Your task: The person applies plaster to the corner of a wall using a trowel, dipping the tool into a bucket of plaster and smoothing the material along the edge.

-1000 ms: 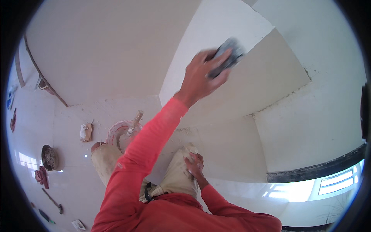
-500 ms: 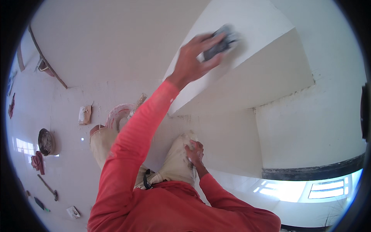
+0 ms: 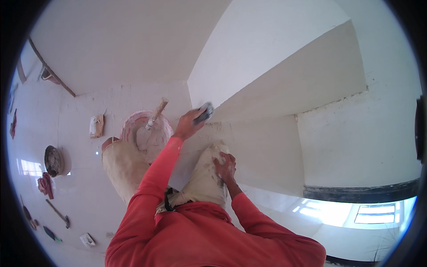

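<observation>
My left hand (image 3: 188, 126) grips a dark grey sanding block (image 3: 203, 113) with white dust on it. The block is at the low end of the white wall strip (image 3: 249, 58), by the corner near the floor; whether it touches the surface I cannot tell. My right hand (image 3: 225, 167) rests on my right knee (image 3: 205, 165), its fingers spread and holding nothing. Just left of my left hand stands a pinkish bucket (image 3: 125, 130) with pale paste inside. A paste-coated wooden handle (image 3: 157, 112) leans across its rim.
On the tiled floor at left lie a paper packet (image 3: 97, 126), a dark round pan (image 3: 54, 161), a reddish cloth (image 3: 45, 185), a hammer-like tool (image 3: 58, 213) and a small white box (image 3: 87, 240). A long stick (image 3: 51, 69) leans farther off. A dark ledge (image 3: 360, 190) runs at right.
My left hand has come down and toward me along the white strip with the sanding block, from high up to the low corner. My right hand stays on the knee.
</observation>
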Demonstrator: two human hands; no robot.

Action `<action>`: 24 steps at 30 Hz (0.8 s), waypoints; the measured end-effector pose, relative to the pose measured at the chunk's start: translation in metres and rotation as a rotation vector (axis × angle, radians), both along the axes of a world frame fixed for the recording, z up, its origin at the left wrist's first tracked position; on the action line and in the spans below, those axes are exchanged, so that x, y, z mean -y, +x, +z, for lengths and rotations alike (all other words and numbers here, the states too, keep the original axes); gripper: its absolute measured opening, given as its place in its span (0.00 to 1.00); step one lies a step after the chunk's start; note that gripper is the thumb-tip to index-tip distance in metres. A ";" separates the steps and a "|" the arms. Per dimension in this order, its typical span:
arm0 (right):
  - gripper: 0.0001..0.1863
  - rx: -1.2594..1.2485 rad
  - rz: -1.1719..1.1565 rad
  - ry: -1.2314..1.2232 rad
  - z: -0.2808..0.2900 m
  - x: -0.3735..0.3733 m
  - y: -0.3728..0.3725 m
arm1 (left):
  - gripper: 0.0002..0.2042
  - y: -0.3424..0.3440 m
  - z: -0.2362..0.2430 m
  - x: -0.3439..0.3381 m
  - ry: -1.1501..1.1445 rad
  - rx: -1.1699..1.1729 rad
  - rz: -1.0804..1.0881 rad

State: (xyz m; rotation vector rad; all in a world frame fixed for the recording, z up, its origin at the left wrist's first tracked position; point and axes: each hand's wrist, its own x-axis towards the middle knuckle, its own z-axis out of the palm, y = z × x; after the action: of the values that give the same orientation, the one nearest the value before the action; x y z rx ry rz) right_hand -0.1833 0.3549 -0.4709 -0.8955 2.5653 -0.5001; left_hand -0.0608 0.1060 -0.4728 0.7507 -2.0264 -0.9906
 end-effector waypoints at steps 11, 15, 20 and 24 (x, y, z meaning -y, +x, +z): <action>0.40 1.421 -0.063 -0.547 0.085 0.057 -0.001 | 0.48 0.076 0.119 -0.019 0.941 -0.627 -0.640; 0.46 1.982 0.411 -0.480 0.126 0.081 0.019 | 0.50 0.083 0.143 -0.018 1.071 -0.524 -0.950; 0.54 2.156 0.354 -0.438 0.129 0.068 0.034 | 0.51 0.085 0.152 -0.017 0.909 -0.471 -1.091; 0.45 1.684 0.405 -0.863 0.168 0.077 0.040 | 0.51 0.104 0.151 0.001 0.679 -0.361 -0.882</action>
State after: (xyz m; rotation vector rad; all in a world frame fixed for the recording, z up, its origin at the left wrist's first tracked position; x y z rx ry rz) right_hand -0.1434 0.2778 -0.3030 -0.6290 0.5902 -1.4208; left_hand 0.0435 0.1049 -0.3217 -0.0877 -1.6677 -2.1942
